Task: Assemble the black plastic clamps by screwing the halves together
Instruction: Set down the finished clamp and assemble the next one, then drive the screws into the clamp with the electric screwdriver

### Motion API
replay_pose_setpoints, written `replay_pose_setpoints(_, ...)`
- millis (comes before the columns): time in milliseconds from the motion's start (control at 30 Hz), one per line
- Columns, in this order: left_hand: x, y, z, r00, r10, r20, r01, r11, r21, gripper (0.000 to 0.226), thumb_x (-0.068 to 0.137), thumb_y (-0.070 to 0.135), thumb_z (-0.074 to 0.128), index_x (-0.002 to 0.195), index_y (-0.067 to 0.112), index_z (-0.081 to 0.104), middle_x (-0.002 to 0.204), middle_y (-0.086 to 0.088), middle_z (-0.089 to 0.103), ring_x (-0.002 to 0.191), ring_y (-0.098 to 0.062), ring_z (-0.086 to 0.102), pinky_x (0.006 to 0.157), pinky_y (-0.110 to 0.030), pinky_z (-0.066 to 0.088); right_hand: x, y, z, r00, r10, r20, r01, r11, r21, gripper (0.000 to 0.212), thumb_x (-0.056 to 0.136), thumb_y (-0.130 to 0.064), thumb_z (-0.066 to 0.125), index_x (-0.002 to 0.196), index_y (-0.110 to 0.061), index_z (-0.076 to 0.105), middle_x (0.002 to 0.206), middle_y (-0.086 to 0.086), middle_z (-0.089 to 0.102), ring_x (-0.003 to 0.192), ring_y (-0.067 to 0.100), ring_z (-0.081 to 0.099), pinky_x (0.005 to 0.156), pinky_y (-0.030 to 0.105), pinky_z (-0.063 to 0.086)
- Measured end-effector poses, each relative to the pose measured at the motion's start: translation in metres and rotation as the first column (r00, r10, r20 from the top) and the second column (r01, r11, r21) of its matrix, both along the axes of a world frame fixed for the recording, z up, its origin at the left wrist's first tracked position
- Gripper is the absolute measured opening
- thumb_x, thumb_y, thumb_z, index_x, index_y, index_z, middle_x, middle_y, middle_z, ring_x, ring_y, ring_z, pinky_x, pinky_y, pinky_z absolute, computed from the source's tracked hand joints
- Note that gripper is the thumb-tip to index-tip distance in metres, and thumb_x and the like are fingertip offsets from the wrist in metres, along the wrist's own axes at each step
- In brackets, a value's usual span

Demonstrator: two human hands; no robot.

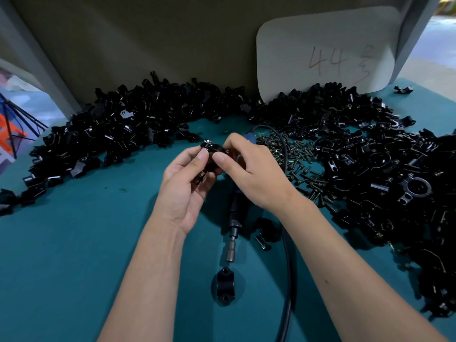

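Above the teal table (74, 243), backed by a grey board, a black clamp (211, 150) is pinched between the left hand (183, 186) and the right hand (249, 169), fingers curled; its axis cannot be told. Just below, an electric screwdriver (233, 225) is laid, bit toward a loose clamp half (225, 285).

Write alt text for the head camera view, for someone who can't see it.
Both hands, left hand and right hand, pinch a small black plastic clamp above a teal table. A black powered screwdriver lies beneath them, between heaps of black clamp halves and loose dark screws.
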State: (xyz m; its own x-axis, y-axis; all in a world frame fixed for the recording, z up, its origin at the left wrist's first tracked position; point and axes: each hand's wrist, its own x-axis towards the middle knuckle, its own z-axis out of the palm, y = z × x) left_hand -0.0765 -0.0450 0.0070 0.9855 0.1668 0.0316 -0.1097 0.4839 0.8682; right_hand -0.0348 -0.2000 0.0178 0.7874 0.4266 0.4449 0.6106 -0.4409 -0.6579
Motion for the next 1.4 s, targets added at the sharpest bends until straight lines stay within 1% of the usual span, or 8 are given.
replay_pose_setpoints(100,0.001,-0.009,-0.002,0.999,0.023,-0.032,-0.024,0.999,-0.044,0.028,0.099,0.033,0.062,0.109,0.007,0.063,0.101,-0.008,0.071,0.095,-0.019,0.066,0.091,-0.034,0.055,-0.002,0.006,0.002,0.996,-0.04,0.074,0.05,0.99,-0.13,0.033,0.104,-0.051,0.051,0.101,-0.018,0.049,0.073,-0.008,0.056,0.069,0.022,0.054,0.063,0.043,0.044)
replay_pose_setpoints(300,0.003,-0.025,-0.002,0.986,0.153,-0.064,-0.131,0.957,0.26,0.031,0.097,0.051,0.061,0.086,0.022,0.058,0.069,0.005,0.064,0.061,-0.011,0.06,0.048,-0.023,0.047,-0.005,0.009,0.005,0.99,-0.044,0.137,0.074,0.972,-0.223,0.034,0.099,-0.05,0.057,0.108,-0.018,0.05,0.085,-0.005,0.063,0.074,0.025,0.056,0.067,0.044,0.049)
replay_pose_setpoints(433,0.004,-0.023,-0.002,0.981,0.135,-0.137,-0.102,0.97,0.223,0.024,0.096,0.041,0.059,0.081,0.025,0.049,0.066,0.002,0.046,0.055,-0.013,0.039,0.048,-0.025,0.025,-0.003,-0.001,0.008,0.999,0.03,0.041,-0.027,0.998,-0.063,0.035,0.098,-0.042,0.052,0.081,-0.011,0.055,0.072,0.0,0.056,0.07,0.024,0.052,0.066,0.047,0.045)
replay_pose_setpoints(600,0.005,-0.011,0.001,0.974,0.054,-0.22,-0.052,0.999,0.013,0.025,0.102,0.027,0.046,0.079,0.018,0.04,0.06,-0.001,0.035,0.042,-0.011,0.027,0.034,-0.018,0.016,0.004,-0.001,0.001,0.847,-0.532,0.002,0.517,0.823,-0.233,0.057,0.089,-0.071,0.055,0.098,-0.016,0.045,0.082,-0.002,0.054,0.07,0.026,0.051,0.061,0.036,0.038)
replay_pose_setpoints(733,0.005,-0.003,0.001,0.97,0.03,-0.241,-0.038,0.999,-0.027,0.023,0.101,0.026,0.045,0.08,0.017,0.039,0.062,-0.001,0.034,0.046,-0.011,0.027,0.037,-0.019,0.012,0.004,0.009,-0.007,0.799,-0.59,-0.117,0.498,0.757,-0.422,0.084,0.07,-0.075,0.076,0.112,-0.015,0.035,0.091,0.001,0.05,0.074,0.027,0.051,0.061,0.034,0.04)
replay_pose_setpoints(933,0.002,0.001,0.002,0.956,-0.051,-0.29,0.068,0.997,0.048,0.031,0.101,0.03,0.045,0.074,0.018,0.038,0.059,0.0,0.033,0.041,-0.01,0.027,0.031,-0.017,0.016,0.014,-0.01,-0.001,0.773,-0.322,-0.547,0.444,0.89,0.102,0.027,0.073,-0.035,0.083,0.089,-0.017,0.068,0.082,0.002,0.073,0.076,0.024,0.073,0.059,0.035,0.057)
replay_pose_setpoints(1233,-0.003,0.014,0.008,0.861,-0.098,-0.499,0.298,0.893,0.338,0.029,0.101,0.035,0.052,0.08,0.017,0.042,0.056,0.0,0.038,0.038,-0.012,0.035,0.03,-0.013,0.016,0.022,-0.034,0.027,0.743,0.364,-0.562,0.481,0.293,0.826,0.041,0.094,-0.041,0.072,0.111,-0.009,0.052,0.088,0.007,0.059,0.066,0.021,0.063,0.064,0.035,0.057)
replay_pose_setpoints(1400,-0.004,0.014,0.008,0.825,-0.109,-0.554,0.407,0.794,0.451,0.028,0.101,0.034,0.053,0.084,0.014,0.044,0.055,0.0,0.04,0.035,-0.011,0.035,0.031,-0.012,0.018,0.018,-0.03,0.026,0.827,0.233,-0.512,0.477,0.192,0.858,0.028,0.094,-0.024,0.077,0.104,-0.015,0.053,0.076,0.002,0.063,0.058,0.016,0.058,0.058,0.034,0.052)
